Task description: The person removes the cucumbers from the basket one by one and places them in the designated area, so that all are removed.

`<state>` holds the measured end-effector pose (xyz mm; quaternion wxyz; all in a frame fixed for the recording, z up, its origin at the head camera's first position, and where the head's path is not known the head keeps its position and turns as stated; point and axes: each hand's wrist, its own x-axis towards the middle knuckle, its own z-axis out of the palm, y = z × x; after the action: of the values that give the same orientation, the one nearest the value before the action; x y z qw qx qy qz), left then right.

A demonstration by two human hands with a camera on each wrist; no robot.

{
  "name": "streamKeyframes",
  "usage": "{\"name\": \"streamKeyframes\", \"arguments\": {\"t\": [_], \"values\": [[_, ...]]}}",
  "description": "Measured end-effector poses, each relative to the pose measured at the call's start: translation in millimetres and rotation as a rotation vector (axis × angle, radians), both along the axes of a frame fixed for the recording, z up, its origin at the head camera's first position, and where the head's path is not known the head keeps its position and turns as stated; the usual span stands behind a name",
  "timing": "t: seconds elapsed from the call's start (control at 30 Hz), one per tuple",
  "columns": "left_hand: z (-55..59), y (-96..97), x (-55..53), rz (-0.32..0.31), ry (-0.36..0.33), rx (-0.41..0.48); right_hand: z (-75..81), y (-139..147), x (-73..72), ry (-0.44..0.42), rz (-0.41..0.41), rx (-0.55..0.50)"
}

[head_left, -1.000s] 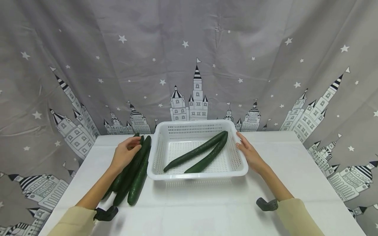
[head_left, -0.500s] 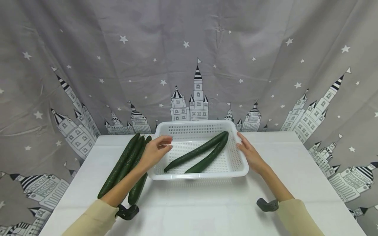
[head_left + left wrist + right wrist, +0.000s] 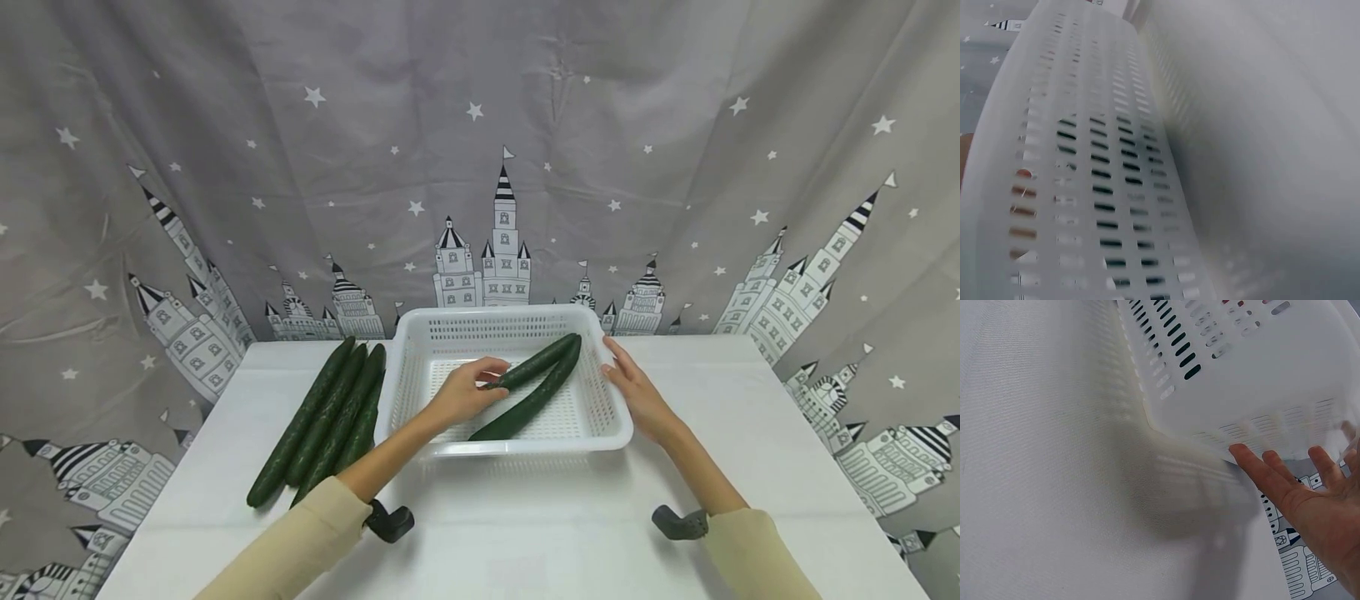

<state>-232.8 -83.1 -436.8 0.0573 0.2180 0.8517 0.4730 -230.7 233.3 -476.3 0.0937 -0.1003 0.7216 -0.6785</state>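
My left hand [image 3: 463, 393] reaches over the front rim into the white slotted plastic basket [image 3: 487, 448]. Its thumb and fingers close around the upper of two cucumbers [image 3: 540, 363] lying inside; the lower left end of that cucumber is hidden behind the hand and forearm. Beside it lies the second cucumber [image 3: 525, 412], untouched. In the left wrist view the basket wall [image 3: 1079, 250] stands in front, with dark green showing through its slots. My right hand [image 3: 636, 392] rests against the basket's right side, and in the right wrist view its fingers [image 3: 1263, 469] lie extended along the outer wall.
Several cucumbers [image 3: 307, 417] lie side by side on the white table [image 3: 525, 533], left of the basket, partly covered by my left arm. Behind the table hangs a grey curtain [image 3: 480, 167] printed with castles and stars.
My left hand has moved right, from the cucumbers on the table over the basket's left rim to the upper cucumber inside. The right hand and basket have stayed put.
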Motion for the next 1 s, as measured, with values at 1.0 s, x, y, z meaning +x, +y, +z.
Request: {"name": "streamKeyframes", "arguments": {"t": [1.0], "values": [[-20.4, 66.1, -25.9, -0.084, -0.064, -0.296, 0.5, 1, -1.7, -0.006, -0.001, -0.017]]}}
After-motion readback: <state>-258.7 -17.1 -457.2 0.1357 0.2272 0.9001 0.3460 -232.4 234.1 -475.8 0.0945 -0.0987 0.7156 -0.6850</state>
